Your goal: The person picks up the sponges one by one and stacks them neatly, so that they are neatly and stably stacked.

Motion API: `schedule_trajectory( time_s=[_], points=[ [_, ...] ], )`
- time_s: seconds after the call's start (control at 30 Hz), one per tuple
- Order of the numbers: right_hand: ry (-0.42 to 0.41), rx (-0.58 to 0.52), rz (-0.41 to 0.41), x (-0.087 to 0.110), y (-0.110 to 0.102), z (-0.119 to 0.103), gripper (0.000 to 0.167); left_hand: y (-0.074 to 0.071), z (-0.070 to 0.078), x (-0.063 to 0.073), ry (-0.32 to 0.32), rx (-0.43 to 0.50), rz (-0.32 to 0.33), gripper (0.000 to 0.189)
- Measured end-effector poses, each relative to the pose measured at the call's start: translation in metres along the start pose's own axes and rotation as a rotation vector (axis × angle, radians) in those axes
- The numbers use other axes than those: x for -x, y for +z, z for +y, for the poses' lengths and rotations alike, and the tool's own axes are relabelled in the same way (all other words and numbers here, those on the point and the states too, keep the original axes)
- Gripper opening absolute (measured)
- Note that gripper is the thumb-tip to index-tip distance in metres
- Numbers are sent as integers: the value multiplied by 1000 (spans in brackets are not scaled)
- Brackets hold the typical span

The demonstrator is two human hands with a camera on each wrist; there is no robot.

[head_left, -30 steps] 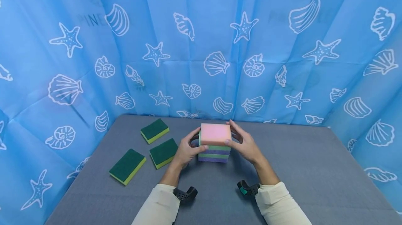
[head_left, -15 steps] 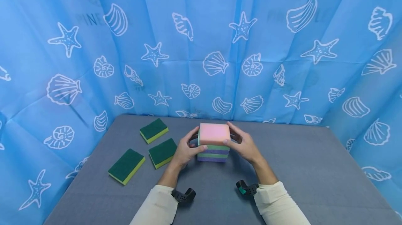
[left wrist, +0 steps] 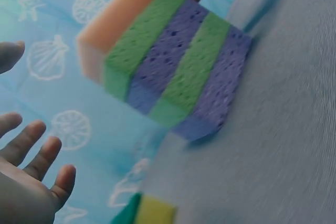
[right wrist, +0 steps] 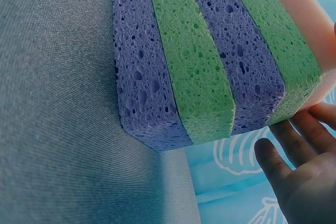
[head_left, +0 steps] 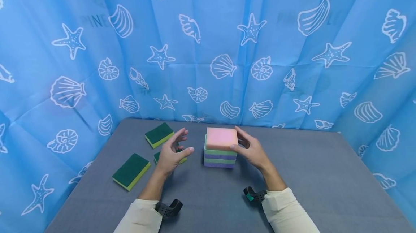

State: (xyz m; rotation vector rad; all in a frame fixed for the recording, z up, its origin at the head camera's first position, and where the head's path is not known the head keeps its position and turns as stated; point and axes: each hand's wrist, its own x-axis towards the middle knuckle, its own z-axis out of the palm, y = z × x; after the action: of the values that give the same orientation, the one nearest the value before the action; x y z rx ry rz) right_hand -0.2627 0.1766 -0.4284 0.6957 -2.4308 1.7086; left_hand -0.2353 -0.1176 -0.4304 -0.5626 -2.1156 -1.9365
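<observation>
A stack of sponges stands mid-table, green sponges (right wrist: 194, 66) alternating with purple sponges (left wrist: 170, 45). On its top lies a smooth pink sponge (head_left: 222, 137). My right hand (head_left: 256, 151) holds the pink sponge by its right end, thumb at the front corner and fingers behind; in the right wrist view, fingertips lie along the stack's side. My left hand (head_left: 170, 157) is apart from the stack on its left, empty, fingers spread and thumb out. Beneath it, a green-and-yellow scrub sponge (head_left: 157, 157) is mostly hidden.
Two more dark green and yellow scrub sponges lie at the left, one farther back (head_left: 159, 133) and one nearer the front (head_left: 131, 169). A blue curtain (head_left: 208, 45) with white shells hangs behind the grey table (head_left: 308, 175).
My left hand has let go of the stack's left side and moved left, over a scrub sponge. My right hand and the pink sponge have stayed in place.
</observation>
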Motion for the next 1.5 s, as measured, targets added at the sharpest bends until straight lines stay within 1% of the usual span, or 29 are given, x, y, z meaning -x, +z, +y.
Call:
schedule_trajectory(
  time_s=[0.07,0.1,0.17,0.33,0.43,0.53,0.6,0.73,0.8,0.87,0.9,0.97,1.07,1.1,1.17,1.27,1.43,1.5],
  points=[
    [-5,-2,5,-1,0,10,71,-10,-2,3,36,-9,29,66],
    [-9,-5,8,-2,0,15,71,-14,-1,5,57,-17,43,65],
    [-17,-4,12,-2,0,18,71,-25,4,11,96,-29,64,64],
    [-20,-6,18,0,0,18,72,-51,16,28,193,-47,112,66],
    [-6,5,15,0,1,17,72,-65,24,38,220,-56,164,68],
    [-5,1,8,0,0,11,71,-76,29,49,206,-72,223,69],
    [-16,-3,-5,0,-1,2,69,-81,32,55,188,-95,262,70],
    [-28,-6,-25,2,-4,-16,67,-87,35,66,157,-181,341,72],
    [-24,-5,-28,1,-5,-19,67,-89,34,71,135,-224,384,73],
    [-20,-5,-28,0,-6,-19,67,-91,32,76,105,-262,423,74],
    [-19,-5,-28,0,-7,-18,67,-92,30,78,77,-298,443,74],
    [-18,-9,-28,0,-8,-17,68,-95,26,83,5,-367,475,73],
    [-20,-11,-32,0,-8,-16,68,-99,18,92,-133,-467,500,73],
    [-21,-12,-32,0,-8,-16,68,-102,16,94,-179,-487,501,74],
    [-22,-15,-30,1,-7,-16,68,-106,10,99,-263,-496,493,77],
    [-22,-14,-24,1,-6,-16,68,-111,0,103,-360,-501,483,84],
    [-18,-8,-17,2,-5,-17,68,-119,-13,106,-470,-549,468,91],
    [-15,-8,-17,3,-5,-19,68,-122,-17,107,-503,-563,461,93]
  ],
)
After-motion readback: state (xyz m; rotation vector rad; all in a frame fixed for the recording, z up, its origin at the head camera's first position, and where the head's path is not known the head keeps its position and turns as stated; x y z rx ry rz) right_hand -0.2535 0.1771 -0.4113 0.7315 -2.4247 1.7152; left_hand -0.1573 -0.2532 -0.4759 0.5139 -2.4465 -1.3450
